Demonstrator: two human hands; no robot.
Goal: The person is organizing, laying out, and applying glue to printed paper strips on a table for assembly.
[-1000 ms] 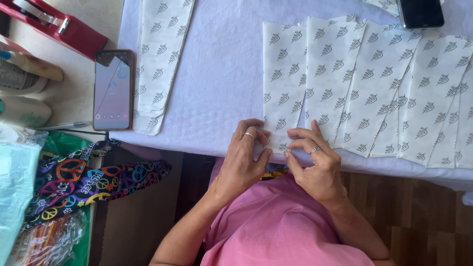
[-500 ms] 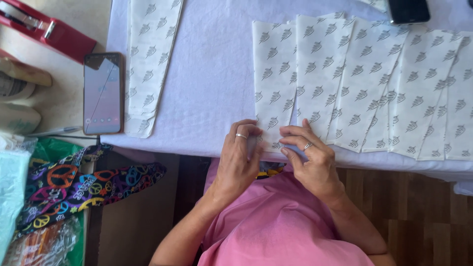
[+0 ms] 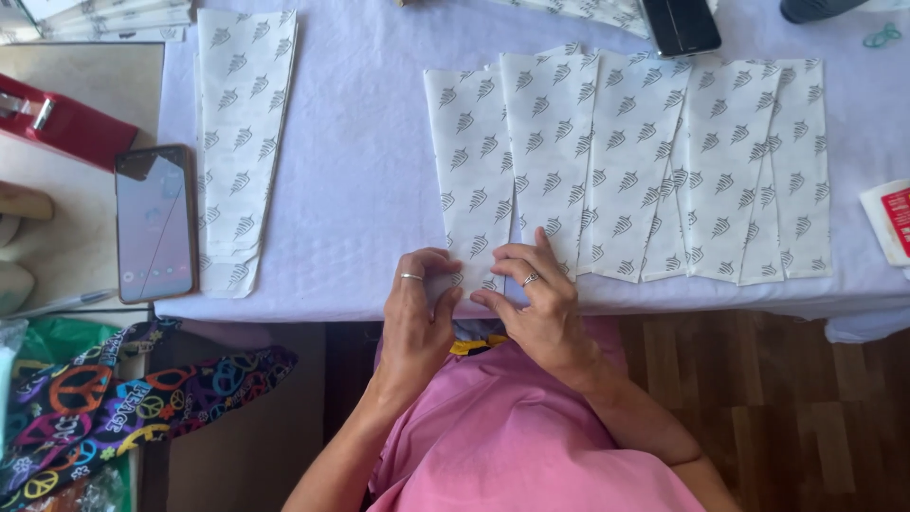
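**Q:** What lies on the table, from the left?

**A:** A red tape dispenser (image 3: pixel 66 123) at the far left; beside it a phone (image 3: pixel 155 223), screen up. Next, a separate stack of printed paper sheets (image 3: pixel 242 142) on the white tablecloth (image 3: pixel 360 171).

**Q:** And your hands?

**A:** My left hand (image 3: pixel 417 303) and right hand (image 3: pixel 531 299) meet at the table's near edge, each wearing a ring. Both pinch the bottom end of the paper sheet (image 3: pixel 471 171), fingers curled narrow on it. That sheet is the leftmost of an overlapping row of sheets (image 3: pixel 701 161) running to the right.

**Q:** Further right?

**A:** A second dark phone (image 3: pixel 680 24) at the top, and a red-and-white packet (image 3: pixel 891 218) at the edge.
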